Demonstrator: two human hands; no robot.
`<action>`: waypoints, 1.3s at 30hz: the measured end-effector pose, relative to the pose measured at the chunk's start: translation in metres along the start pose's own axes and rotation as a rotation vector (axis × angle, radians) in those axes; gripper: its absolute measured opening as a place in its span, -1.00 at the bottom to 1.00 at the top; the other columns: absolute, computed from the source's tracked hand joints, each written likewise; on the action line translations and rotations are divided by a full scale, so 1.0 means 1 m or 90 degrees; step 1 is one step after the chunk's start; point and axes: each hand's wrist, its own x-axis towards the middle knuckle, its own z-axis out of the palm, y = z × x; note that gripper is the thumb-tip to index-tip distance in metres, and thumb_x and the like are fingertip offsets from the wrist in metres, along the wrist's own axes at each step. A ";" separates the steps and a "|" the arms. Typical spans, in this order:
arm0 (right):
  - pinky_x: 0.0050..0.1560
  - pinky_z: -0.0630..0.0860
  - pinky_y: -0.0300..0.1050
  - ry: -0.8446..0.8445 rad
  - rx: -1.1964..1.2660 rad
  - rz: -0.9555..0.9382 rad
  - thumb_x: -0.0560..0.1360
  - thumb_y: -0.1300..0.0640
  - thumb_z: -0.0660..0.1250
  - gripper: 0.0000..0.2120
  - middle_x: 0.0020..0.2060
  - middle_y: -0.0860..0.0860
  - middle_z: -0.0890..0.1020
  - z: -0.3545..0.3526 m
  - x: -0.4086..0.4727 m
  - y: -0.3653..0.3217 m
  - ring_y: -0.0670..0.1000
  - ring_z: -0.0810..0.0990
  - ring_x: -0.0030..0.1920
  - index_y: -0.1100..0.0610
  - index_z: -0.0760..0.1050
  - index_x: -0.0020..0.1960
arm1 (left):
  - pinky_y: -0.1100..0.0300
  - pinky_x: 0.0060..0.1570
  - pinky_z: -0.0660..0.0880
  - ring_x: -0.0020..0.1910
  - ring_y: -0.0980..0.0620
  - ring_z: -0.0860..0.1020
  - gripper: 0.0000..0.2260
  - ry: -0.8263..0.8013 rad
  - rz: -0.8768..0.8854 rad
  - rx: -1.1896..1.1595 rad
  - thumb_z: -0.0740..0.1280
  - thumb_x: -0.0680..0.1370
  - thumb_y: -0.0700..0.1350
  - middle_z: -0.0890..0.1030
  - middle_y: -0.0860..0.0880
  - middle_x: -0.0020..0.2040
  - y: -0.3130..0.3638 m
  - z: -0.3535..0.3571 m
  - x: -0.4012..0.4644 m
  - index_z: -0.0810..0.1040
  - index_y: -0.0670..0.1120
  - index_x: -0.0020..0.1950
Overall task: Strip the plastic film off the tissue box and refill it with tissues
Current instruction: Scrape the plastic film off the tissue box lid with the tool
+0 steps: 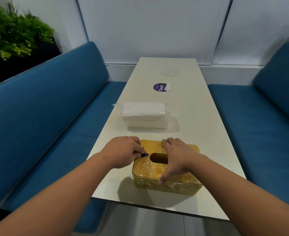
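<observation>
A yellow tissue box [166, 183] with a wooden lid and an oval slot stands near the front edge of the white table [200, 133]; white flecks cover its lid and sides. My left hand [123, 151] pinches a small blue tab [144, 154] at the lid's left edge. My right hand [176, 155] grips the box across the lid, fingers over the far edge and thumb down the near side. Beyond the box lies a stack of white tissue packs [144, 115] in clear plastic wrap.
A round purple sticker [159, 87] with a small white piece beside it lies farther back, and a crumpled bit of clear film [169, 71] sits near the table's far end. Blue benches [46, 116] flank the table on both sides. A plant [9, 36] stands at far left.
</observation>
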 end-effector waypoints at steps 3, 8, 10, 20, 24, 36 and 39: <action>0.41 0.22 0.02 0.003 0.005 -0.001 -0.03 -0.56 0.41 0.34 0.44 0.04 0.23 0.000 0.001 0.001 0.10 0.21 0.40 0.10 0.03 0.53 | 0.20 -0.12 0.44 -0.02 0.13 0.49 -0.78 0.001 -0.003 0.000 0.23 0.59 0.05 0.51 0.19 0.07 -0.003 0.002 -0.004 0.60 0.18 0.16; 0.38 0.24 0.00 0.012 0.007 -0.003 -0.04 -0.55 0.41 0.33 0.42 0.04 0.25 0.002 0.001 0.001 0.09 0.23 0.37 0.10 0.05 0.52 | 0.19 -0.16 0.41 -0.06 0.12 0.48 -0.78 0.014 0.038 -0.007 0.23 0.57 0.04 0.51 0.19 0.05 0.019 0.006 0.007 0.61 0.18 0.15; 0.38 0.24 0.00 0.010 0.011 -0.003 -0.03 -0.55 0.41 0.34 0.43 0.04 0.24 0.002 0.001 0.002 0.09 0.22 0.38 0.10 0.04 0.52 | 0.21 -0.16 0.41 -0.05 0.13 0.48 -0.78 0.004 0.027 -0.004 0.24 0.58 0.04 0.51 0.20 0.05 0.012 0.003 0.005 0.61 0.18 0.15; 0.39 0.23 0.01 0.017 0.012 -0.004 -0.05 -0.55 0.41 0.35 0.43 0.04 0.25 0.003 0.002 0.003 0.10 0.23 0.39 0.10 0.04 0.52 | 0.17 -0.11 0.45 -0.03 0.12 0.49 -0.78 0.013 0.009 -0.017 0.23 0.58 0.03 0.50 0.19 0.07 0.017 0.004 0.001 0.60 0.18 0.15; 0.40 0.23 0.02 0.014 0.014 -0.003 -0.04 -0.55 0.41 0.34 0.44 0.04 0.24 0.004 0.002 0.003 0.10 0.22 0.39 0.09 0.04 0.52 | 0.26 -0.15 0.36 -0.04 0.15 0.48 -0.79 -0.026 0.039 -0.027 0.26 0.57 0.03 0.50 0.20 0.06 0.011 0.006 -0.012 0.61 0.19 0.14; 0.41 0.22 0.02 0.013 0.021 -0.001 -0.06 -0.56 0.41 0.35 0.44 0.03 0.24 0.004 0.003 0.004 0.10 0.21 0.40 0.09 0.04 0.53 | 0.29 -0.12 0.38 -0.09 0.22 0.43 -0.79 -0.025 0.014 -0.046 0.26 0.57 0.03 0.51 0.22 0.07 0.005 0.005 -0.017 0.61 0.17 0.15; 0.40 0.22 0.02 0.014 0.020 0.001 -0.07 -0.57 0.40 0.36 0.43 0.03 0.24 0.005 0.004 0.005 0.10 0.22 0.40 0.09 0.04 0.52 | 0.23 -0.11 0.41 -0.03 0.16 0.49 -0.79 -0.007 0.020 -0.030 0.26 0.56 0.04 0.52 0.21 0.07 0.015 0.003 -0.004 0.61 0.19 0.14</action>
